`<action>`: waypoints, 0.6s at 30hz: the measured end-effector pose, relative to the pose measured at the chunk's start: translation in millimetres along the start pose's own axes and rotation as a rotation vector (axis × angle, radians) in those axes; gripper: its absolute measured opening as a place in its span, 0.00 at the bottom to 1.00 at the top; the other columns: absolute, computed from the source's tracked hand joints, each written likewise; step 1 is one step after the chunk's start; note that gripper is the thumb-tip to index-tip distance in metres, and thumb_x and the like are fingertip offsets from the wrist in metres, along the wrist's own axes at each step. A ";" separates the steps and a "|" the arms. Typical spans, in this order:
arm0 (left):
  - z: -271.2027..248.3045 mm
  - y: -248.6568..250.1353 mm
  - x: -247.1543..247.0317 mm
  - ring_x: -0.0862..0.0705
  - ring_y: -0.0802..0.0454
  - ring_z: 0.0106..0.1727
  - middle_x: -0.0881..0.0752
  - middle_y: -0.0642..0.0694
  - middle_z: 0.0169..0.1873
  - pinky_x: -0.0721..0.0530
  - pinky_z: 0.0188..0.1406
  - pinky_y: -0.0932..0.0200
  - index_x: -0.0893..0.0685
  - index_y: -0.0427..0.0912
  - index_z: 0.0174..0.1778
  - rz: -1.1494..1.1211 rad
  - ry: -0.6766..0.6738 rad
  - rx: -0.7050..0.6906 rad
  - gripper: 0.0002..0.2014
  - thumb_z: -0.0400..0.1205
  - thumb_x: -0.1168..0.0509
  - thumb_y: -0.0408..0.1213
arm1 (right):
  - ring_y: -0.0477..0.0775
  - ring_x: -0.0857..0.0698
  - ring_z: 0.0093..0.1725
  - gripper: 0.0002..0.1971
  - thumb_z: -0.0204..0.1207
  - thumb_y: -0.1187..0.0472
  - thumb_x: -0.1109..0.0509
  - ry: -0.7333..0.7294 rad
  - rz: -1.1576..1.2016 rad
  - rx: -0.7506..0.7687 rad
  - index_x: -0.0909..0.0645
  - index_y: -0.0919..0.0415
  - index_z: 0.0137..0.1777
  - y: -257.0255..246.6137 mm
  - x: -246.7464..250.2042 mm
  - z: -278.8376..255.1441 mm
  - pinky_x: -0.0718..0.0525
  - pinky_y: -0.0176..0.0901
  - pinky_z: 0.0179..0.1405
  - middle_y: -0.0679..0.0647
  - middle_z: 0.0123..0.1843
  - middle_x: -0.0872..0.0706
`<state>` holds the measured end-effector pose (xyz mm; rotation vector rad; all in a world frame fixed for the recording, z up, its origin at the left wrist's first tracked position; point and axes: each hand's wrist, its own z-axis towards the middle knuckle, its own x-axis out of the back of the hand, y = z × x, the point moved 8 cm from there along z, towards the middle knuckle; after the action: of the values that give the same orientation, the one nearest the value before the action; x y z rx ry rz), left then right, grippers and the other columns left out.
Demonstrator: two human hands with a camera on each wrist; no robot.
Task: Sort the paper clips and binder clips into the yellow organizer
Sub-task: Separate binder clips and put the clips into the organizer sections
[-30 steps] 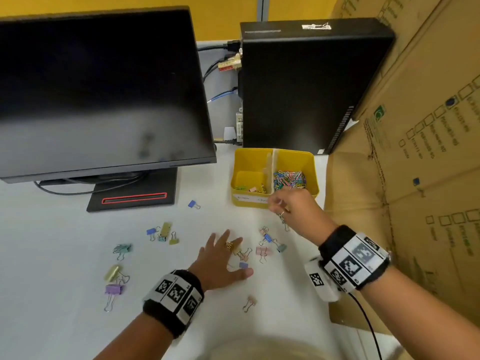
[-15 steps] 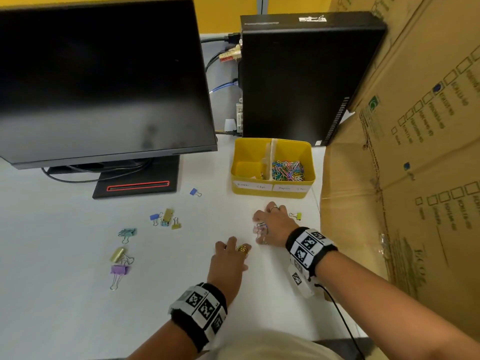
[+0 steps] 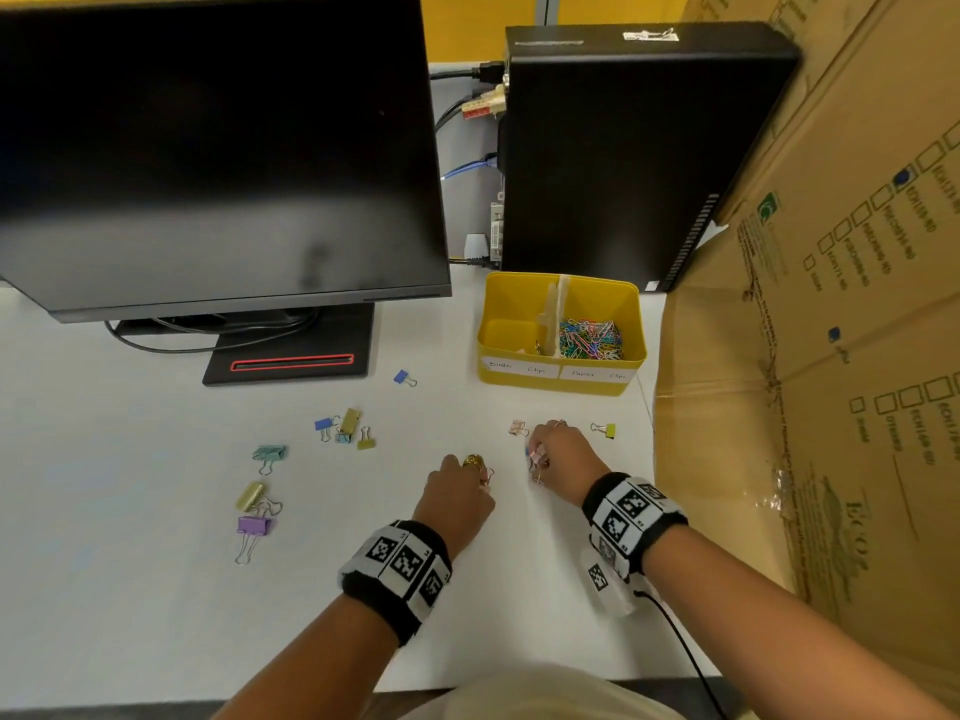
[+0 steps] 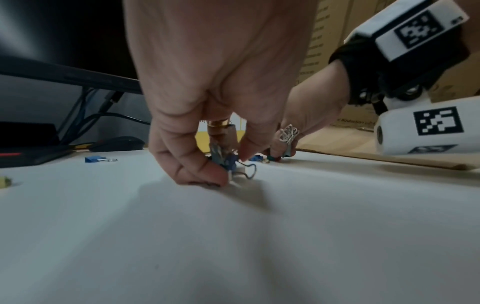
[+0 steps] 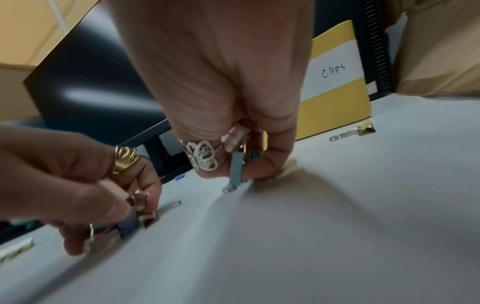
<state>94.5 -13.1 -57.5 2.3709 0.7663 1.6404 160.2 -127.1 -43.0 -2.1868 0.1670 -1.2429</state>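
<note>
White desk surface [image 3: 156, 589] carries all items noted. Nearest the person, the left hand [image 3: 457, 493] is down at the desk with fingers curled, pinching a small bunch of binder clips [image 4: 228, 162], pink and dark blue among them. Just beside it, the right hand [image 3: 563, 459] is likewise curled around several binder clips [image 5: 237, 148], one pink and one grey-green, its fingertips touching the desk. Loose clips lie apart: a purple clip [image 3: 253, 527] and a pale yellow one to the left, a teal clip [image 3: 269, 453], a mixed cluster [image 3: 345, 428] further back, a single blue clip [image 3: 402, 377], a yellow clip [image 3: 608, 429] right of the right hand. Beyond stands the yellow organizer [image 3: 561, 376]; its right compartment holds coloured paper clips [image 3: 589, 339], its left compartment looks nearly bare. Monitor [image 3: 208, 148], computer case [image 3: 623, 158] and cardboard [image 3: 831, 304] stand behind and to the right.
</note>
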 end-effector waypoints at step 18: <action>83.1 71.4 162.6 0.16 0.45 0.40 0.15 0.38 0.40 0.15 0.50 0.51 0.17 0.28 0.51 -0.885 0.218 -0.158 0.09 0.81 0.38 0.31 | 0.54 0.20 0.56 0.22 0.74 0.62 0.29 0.406 0.423 -0.069 0.27 0.64 0.67 -51.0 140.1 28.2 0.22 0.41 0.50 0.59 0.60 0.18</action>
<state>236.4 18.8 73.9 1.3959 1.3916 1.4580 251.1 -128.2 78.6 -1.7972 0.8019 -1.4221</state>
